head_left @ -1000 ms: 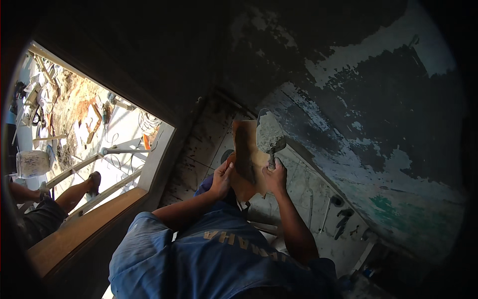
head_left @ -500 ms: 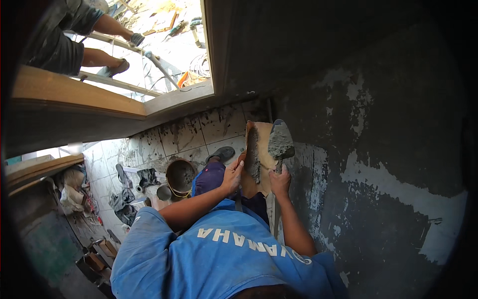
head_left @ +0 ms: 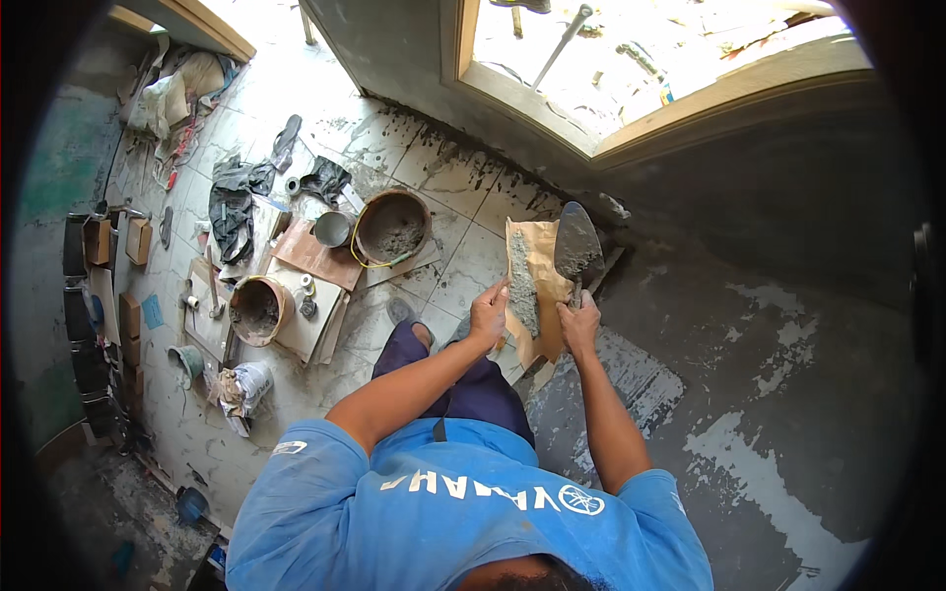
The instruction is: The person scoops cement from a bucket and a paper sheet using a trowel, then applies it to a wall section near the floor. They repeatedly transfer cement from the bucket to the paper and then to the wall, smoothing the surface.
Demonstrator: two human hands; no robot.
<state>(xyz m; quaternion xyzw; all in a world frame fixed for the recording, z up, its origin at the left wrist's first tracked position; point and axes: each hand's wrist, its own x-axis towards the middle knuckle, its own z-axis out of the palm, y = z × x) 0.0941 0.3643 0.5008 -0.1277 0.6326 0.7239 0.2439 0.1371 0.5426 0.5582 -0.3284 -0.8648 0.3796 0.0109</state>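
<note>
My left hand (head_left: 489,313) is closed on the left edge of a brown paper-like sheet (head_left: 544,258). A long strip of wet grey mortar (head_left: 522,291) lies along that sheet. In my right hand (head_left: 579,323) is the handle of a pointing trowel (head_left: 576,241), its blade tilted up beside the sheet's right edge. Some mortar clings to the lower part of the blade near the handle. Whether blade and sheet touch, I cannot tell.
On the tiled floor at left stand a large mortar bucket (head_left: 392,229), a small pot (head_left: 332,229) and another bucket (head_left: 260,310) among boards (head_left: 313,254). A grey-patched wall (head_left: 749,364) is at right. A wood-framed window opening (head_left: 591,138) lies ahead.
My view has swung left, showing more of the floor and buckets. The trowel blade carries less mortar than before. Both hands keep their holds.
</note>
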